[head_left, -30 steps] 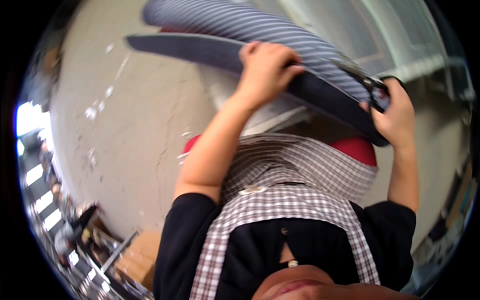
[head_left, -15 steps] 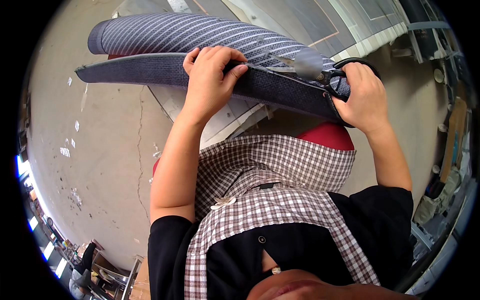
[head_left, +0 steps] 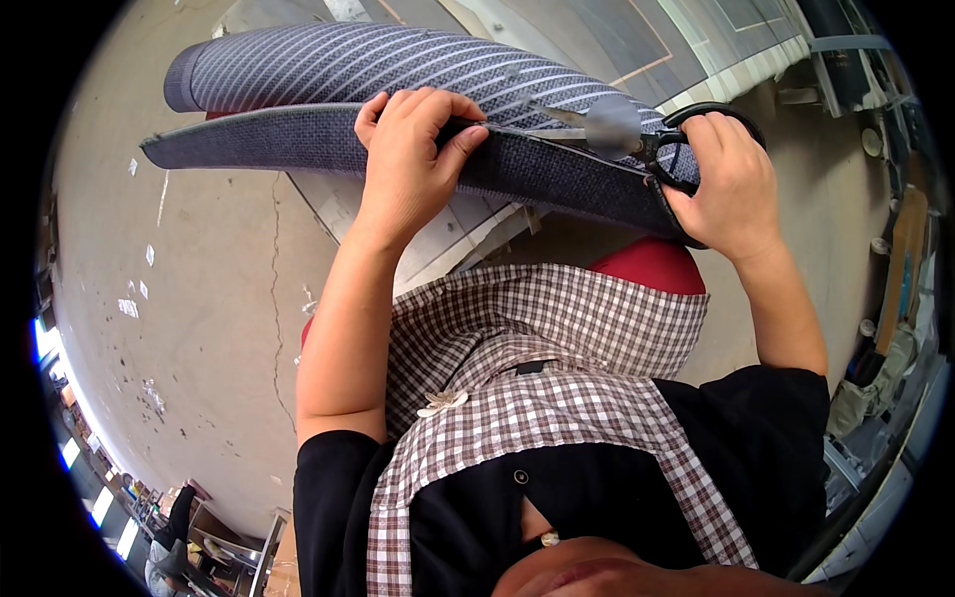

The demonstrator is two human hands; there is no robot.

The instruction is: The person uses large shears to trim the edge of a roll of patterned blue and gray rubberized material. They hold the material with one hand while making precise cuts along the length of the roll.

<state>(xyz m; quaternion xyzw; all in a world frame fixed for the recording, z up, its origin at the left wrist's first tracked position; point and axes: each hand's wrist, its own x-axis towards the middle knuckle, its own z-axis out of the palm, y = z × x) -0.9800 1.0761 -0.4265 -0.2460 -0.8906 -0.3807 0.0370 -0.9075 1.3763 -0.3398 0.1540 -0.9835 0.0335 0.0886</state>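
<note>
Since half a second ago the dark woven mat has swung lower and nearer the person, and the scissors have come into plain sight along its upper edge. It lies held across the top of the view, its near edge folded toward the person, with a striped grey roll of the same stuff just behind it. Left hand is closed over the folded edge, fingers curled on top and thumb pressed to the near face. Right hand grips the black scissor handles, blades pointing left against the mat (whether they bite the weave cannot be told). Below hang a checked apron, a red seat, pale boards, and a cracked concrete floor.
</note>
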